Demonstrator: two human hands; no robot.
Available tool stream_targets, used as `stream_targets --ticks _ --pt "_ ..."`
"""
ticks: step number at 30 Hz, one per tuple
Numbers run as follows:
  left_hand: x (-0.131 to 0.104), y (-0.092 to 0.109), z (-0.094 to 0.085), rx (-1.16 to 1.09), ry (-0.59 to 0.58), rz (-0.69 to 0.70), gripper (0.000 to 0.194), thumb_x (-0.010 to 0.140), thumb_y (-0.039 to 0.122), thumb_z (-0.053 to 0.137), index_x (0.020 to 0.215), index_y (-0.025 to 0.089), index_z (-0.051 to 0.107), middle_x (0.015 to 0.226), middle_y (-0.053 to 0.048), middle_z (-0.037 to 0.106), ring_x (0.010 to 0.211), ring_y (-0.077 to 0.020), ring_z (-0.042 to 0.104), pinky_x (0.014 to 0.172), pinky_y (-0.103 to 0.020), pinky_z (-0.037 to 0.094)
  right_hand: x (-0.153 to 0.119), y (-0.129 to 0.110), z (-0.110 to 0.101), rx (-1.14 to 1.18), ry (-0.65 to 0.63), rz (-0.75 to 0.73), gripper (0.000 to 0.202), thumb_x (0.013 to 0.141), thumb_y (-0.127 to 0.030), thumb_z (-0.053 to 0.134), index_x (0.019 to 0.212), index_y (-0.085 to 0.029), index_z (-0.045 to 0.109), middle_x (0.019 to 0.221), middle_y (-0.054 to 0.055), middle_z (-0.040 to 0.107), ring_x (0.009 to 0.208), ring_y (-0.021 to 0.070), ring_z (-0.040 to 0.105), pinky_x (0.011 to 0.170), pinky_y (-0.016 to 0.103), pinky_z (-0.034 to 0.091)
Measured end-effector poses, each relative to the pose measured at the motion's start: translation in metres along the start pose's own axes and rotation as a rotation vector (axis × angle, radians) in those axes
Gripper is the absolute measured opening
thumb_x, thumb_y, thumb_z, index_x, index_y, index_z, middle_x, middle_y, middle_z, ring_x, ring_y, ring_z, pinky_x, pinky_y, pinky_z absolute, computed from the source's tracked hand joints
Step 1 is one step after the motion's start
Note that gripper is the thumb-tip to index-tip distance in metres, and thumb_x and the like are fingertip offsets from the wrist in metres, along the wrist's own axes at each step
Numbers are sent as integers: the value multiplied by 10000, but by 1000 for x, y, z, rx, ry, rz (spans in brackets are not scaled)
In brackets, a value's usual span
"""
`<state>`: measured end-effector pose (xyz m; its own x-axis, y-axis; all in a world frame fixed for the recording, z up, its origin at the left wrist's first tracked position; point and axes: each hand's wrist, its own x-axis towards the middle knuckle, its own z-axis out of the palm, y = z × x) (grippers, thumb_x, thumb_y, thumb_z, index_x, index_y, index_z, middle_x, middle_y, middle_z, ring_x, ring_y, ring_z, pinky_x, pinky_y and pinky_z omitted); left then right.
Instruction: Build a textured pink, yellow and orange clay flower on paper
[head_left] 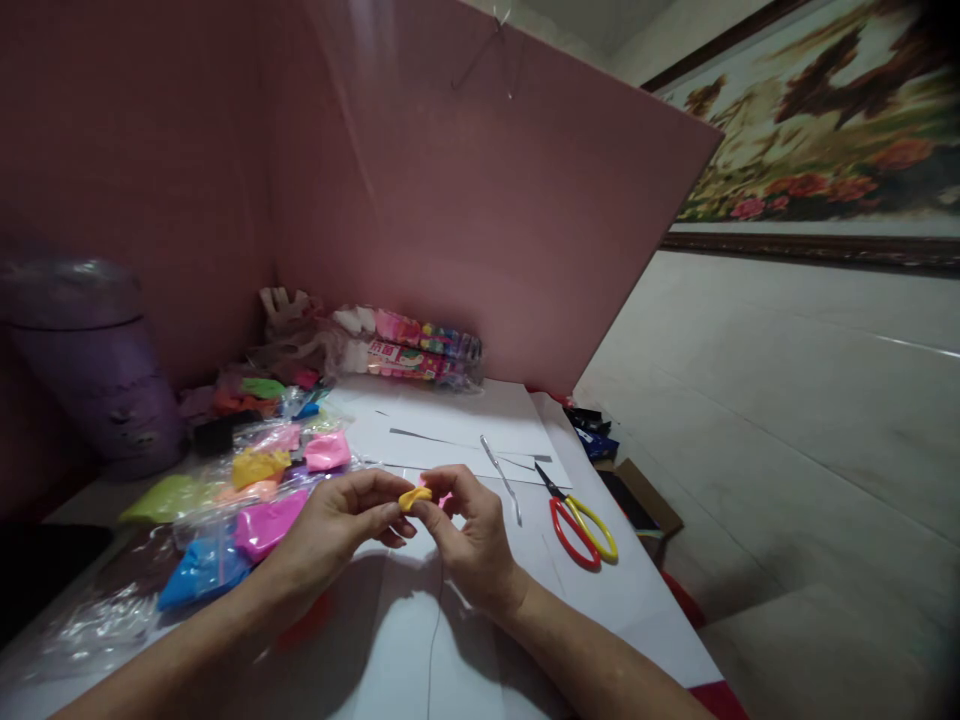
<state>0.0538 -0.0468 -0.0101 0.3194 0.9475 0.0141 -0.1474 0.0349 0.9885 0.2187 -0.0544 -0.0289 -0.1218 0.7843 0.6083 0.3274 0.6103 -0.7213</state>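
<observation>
Between the fingertips of both hands is a small lump of yellow modelling clay [414, 499], held above the white tabletop. My left hand [349, 515] pinches its left end with thumb and forefinger. The right end sits in the pinch of my right hand [469, 530]. Something pink [442, 496] shows just behind the right fingers; whether it is held cannot be made out. A thin dark line runs down the table below the hands. Right of my right hand lie a clear slender tool [501, 478] and scissors [581, 528] with one red and one yellow handle.
Bags of coloured clay [206, 570] crowd the left side, near a purple lidded container [97, 370]. White paper [450, 415] with dark strips lies behind the hands. Packaged clay [409, 350] leans on the pink panel [465, 200]. The table's right edge drops toward a cardboard box [649, 500].
</observation>
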Motion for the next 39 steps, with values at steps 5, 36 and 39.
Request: stream_targets --ticks 5,36,39 --pt "-1 2 2 2 22 -37 219 649 342 771 741 161 689 636 -23 687 556 -148 611 550 -265 487 1 -1 -2 34 -50 -112 76 819 -147 597 872 -195 622 752 14 618 682 142 564 613 274 482" --pt "3 -9 -4 257 43 140 175 772 340 644 784 171 688 618 16 619 546 -115 543 537 -232 431 -1 3 1 15 -18 -98 122 801 -93 605 898 -165 626 755 20 612 655 134 562 609 272 486" --pt "3 -9 -3 230 10 114 175 714 334 709 737 165 670 635 20 614 553 -106 525 528 -222 417 -2 4 0 -54 -48 -188 116 781 -63 600 849 -156 591 726 16 581 623 128 530 581 263 465"
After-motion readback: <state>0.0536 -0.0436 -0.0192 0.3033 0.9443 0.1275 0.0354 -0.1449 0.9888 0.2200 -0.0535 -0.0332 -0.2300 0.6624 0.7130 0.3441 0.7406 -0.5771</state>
